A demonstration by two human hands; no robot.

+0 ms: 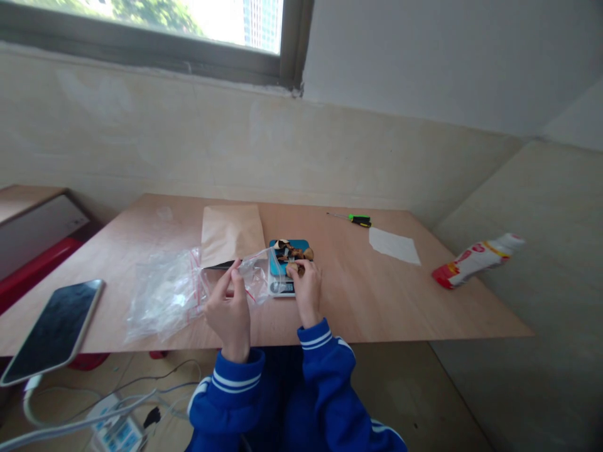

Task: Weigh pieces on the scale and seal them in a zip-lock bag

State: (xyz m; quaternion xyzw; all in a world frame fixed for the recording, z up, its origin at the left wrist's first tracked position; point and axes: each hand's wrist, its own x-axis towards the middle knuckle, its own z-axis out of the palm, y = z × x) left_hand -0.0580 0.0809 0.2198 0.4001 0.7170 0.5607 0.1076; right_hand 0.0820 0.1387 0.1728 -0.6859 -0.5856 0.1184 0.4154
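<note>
**A:** What is being shown first, at the left of the frame?

**B:** A smartphone (54, 331) is being left lying at the lower left, on a plywood table (386, 307). Toward the middle, a clear zip bag (164, 295) is being pinched at its edge by the left hand (228, 312), with thumb and fingertips closed on the plastic, just below a kraft envelope (232, 235).

**A:** And the right hand (306, 290)?

**B:** Its fingers are being curled over a small brown object (293, 269) on a blue digital scale (281, 287). Whether it is gripped cannot be told. Farther right, a screwdriver (359, 220), a white paper sheet (394, 246) and a squeezed packet (473, 260) are being kept apart.

**A:** What risk is being run?

**B:** The thin bag could be torn by hard pulling, and the object could be dropped if the fingers are loosened.
</note>
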